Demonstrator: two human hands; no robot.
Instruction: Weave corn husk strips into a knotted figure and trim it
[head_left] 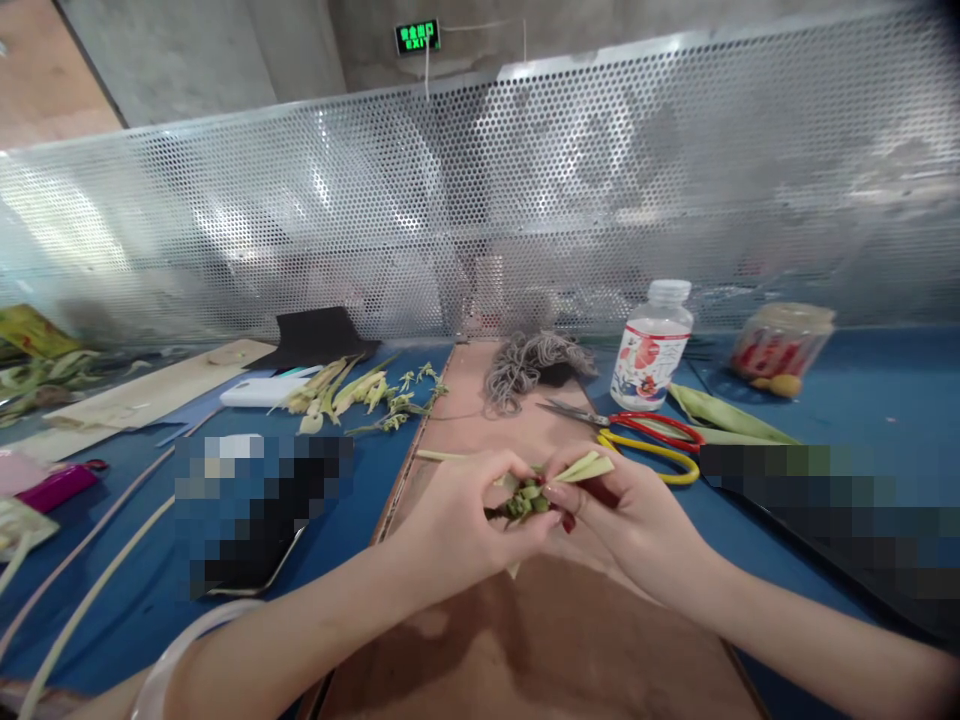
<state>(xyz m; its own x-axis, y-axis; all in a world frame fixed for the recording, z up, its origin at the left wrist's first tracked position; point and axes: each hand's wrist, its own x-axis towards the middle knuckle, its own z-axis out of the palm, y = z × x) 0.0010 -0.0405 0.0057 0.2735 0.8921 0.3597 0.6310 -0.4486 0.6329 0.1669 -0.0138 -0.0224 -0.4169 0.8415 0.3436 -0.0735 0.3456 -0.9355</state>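
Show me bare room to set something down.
Bare: the brown board between the forearms, and the blue tabletop right of the red-labelled jar. Crowded: around the scissors, with the clear bottle, green leaves and right hand close by.

Both hands (619, 512): pinching green plant bundle (530, 500) | beyond: grey yarn (517, 372), scissors (606, 421), labelled bottle (651, 360)
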